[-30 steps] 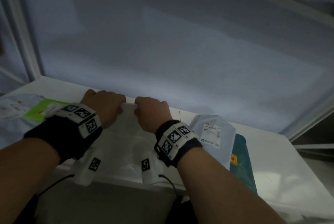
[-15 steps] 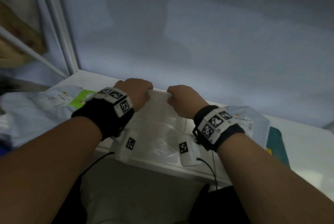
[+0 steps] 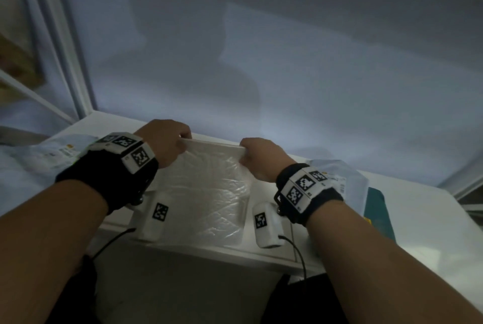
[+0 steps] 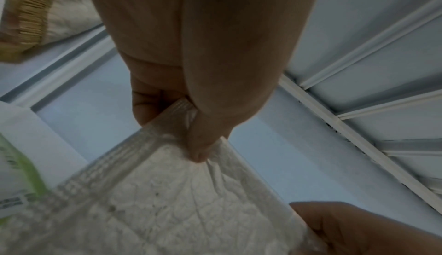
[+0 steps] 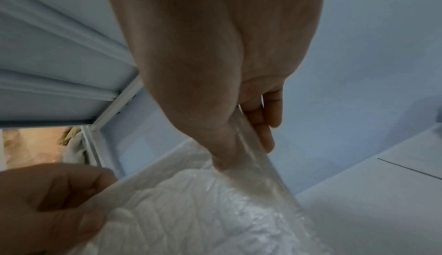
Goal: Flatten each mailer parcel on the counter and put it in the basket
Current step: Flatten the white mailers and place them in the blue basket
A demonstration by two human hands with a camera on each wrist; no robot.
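A clear, crinkled plastic mailer [image 3: 206, 193] with white contents lies on the white counter [image 3: 428, 219] between my wrists. My left hand [image 3: 167, 144] pinches its far left corner, thumb on top of the sealed edge [image 4: 181, 119]. My right hand [image 3: 257, 157] pinches the far right corner, thumb over the seam [image 5: 244, 145]. The far edge is stretched taut between both hands and lifted a little. A wicker basket [image 4: 26, 17] with a pale lining shows at the upper left of the left wrist view.
A pale blue mailer with a green label [image 3: 52, 156] lies left of my left wrist. Another pale blue labelled mailer [image 3: 350, 187] and a teal one [image 3: 379, 216] lie to the right. A white wall panel [image 3: 261, 62] stands right behind the counter.
My hands have slid apart along the mailer's far edge, from nearly touching to its two corners, pulling it taut. The head view has shifted left.
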